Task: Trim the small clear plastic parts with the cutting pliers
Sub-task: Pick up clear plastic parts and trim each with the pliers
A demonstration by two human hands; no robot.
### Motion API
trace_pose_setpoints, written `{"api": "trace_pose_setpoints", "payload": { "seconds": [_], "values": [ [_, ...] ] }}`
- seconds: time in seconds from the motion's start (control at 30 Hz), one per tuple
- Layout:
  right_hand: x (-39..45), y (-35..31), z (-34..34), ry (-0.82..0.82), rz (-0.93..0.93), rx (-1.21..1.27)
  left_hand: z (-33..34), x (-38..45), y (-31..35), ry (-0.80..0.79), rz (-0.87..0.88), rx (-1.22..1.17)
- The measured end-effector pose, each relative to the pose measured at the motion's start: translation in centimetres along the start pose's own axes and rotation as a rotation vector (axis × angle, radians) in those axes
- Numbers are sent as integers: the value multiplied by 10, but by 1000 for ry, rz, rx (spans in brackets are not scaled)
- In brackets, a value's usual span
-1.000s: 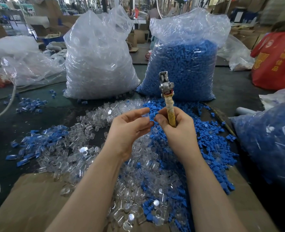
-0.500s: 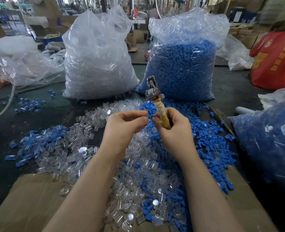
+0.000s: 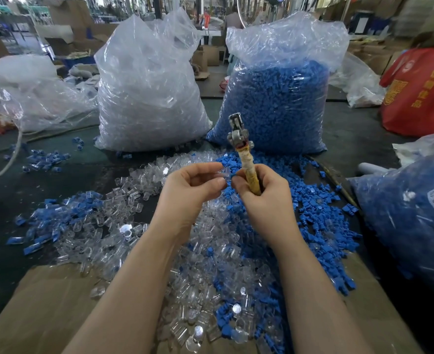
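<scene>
Standing side by side at the back of the dark table (image 3: 11,190) are two big plastic sacks, the bag of clear parts (image 3: 147,93) on the left and the bag of blue parts (image 3: 279,103) on the right. In front of them a loose heap spreads across the table and onto a sheet of cardboard (image 3: 39,310): clear plastic parts (image 3: 124,200) mostly to the left, blue pieces (image 3: 320,215) mostly to the right, the two mixed where they meet. Both forearms reach out over the heap. The right hand (image 3: 267,198) is curled tight around the wrapped handle of the cutting pliers (image 3: 244,159), whose metal head points up and away. The left hand (image 3: 188,190) is half closed, thumb and fingertips pinching one small clear part (image 3: 225,172) just beside the right hand's fingertips and the pliers' handle.
</scene>
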State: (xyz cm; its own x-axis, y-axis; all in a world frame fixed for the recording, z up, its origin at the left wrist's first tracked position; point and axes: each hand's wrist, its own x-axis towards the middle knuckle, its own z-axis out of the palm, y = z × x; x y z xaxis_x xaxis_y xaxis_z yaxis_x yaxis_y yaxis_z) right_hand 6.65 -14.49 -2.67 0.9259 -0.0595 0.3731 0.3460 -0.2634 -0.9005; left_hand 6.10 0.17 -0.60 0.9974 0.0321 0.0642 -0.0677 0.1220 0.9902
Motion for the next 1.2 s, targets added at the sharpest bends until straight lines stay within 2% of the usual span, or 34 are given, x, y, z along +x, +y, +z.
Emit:
{"api": "trace_pose_setpoints", "payload": {
  "seconds": [0.53,0.97,1.2],
  "values": [
    [-2,-4,4,27,-27,-62,4,0,-4,62,15,-24],
    [-2,-5,5,11,21,-6,6,-2,-3,128,64,54],
    [-2,-7,3,-37,59,1,5,-2,-3,137,40,18]
  ]
}}
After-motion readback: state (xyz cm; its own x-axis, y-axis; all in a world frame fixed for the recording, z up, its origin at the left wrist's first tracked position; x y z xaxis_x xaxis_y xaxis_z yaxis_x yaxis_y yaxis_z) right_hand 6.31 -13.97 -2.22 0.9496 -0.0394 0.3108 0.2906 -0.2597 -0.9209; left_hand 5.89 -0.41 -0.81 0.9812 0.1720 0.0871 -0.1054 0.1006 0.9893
